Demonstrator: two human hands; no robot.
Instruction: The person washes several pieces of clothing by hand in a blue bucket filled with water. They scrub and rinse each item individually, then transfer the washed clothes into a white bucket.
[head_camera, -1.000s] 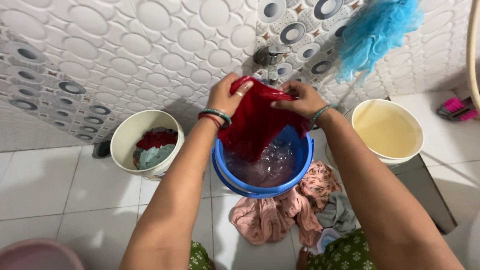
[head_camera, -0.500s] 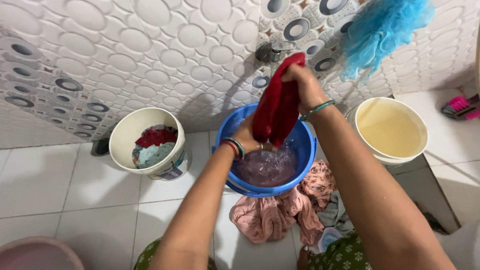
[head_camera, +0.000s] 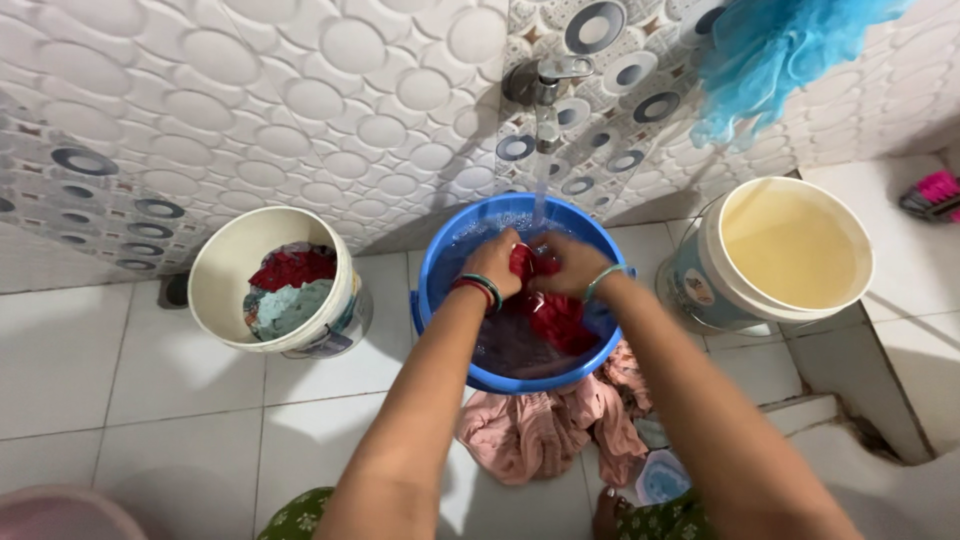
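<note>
Down on the white tiled bathroom floor (head_camera: 110, 370), only the head view to go on, so here's what it shows: a blue bucket (head_camera: 600, 340) sits right under the wall tap (head_camera: 540, 80), and a thin stream of water runs straight down into it, which looks like the reason it's parked there. Both hands are inside the bucket's mouth, pressed close together. The left hand (head_camera: 492, 265) and right hand (head_camera: 562, 268) are each closed around a bunched-up red cloth (head_camera: 548, 310), gripping it between them just below the stream, so the water lands about where the fingers meet. Most of the cloth hangs from the hands down into the purplish water, on the side nearer the person. Bangles sit on both wrists. Left of the blue bucket, well apart, a cream bucket (head_camera: 215, 300) holds damp red and pale blue clothes. On the right, another cream bucket (head_camera: 800, 290) is full of yellowish water. A heap of pink and grey clothes (head_camera: 540, 430) lies on the floor touching the front of the blue bucket. A blue mesh scrubber (head_camera: 780, 50) hangs on the wall up top.
</note>
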